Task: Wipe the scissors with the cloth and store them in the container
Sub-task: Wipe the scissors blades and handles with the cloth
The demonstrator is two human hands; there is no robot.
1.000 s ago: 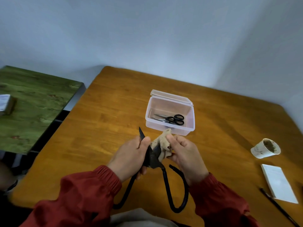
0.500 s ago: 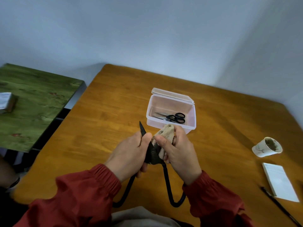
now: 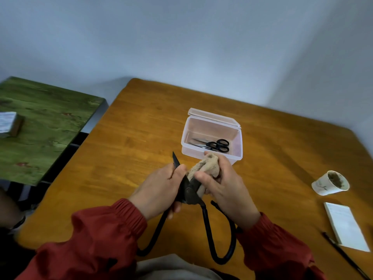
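Large black scissors (image 3: 205, 219) with long looped handles are held above the wooden table (image 3: 141, 128), blades open. My left hand (image 3: 159, 190) grips one blade, whose tip sticks up past my fingers. My right hand (image 3: 222, 188) holds a beige cloth (image 3: 205, 167) folded around the other blade, which the cloth hides. Just behind stands a clear plastic container (image 3: 238, 142) with its lid open, and small black-handled scissors (image 3: 218, 145) lie inside it.
A paper cup (image 3: 329, 183) lies tipped on the right of the table, with a white notepad (image 3: 345, 225) and a black pen (image 3: 343, 255) near the right edge. A green table (image 3: 44, 126) stands to the left with a small box (image 3: 9, 124) on it.
My right hand with the cloth has slid along the covered blade toward the pivot and back up. The left hand and scissors stayed roughly in place.
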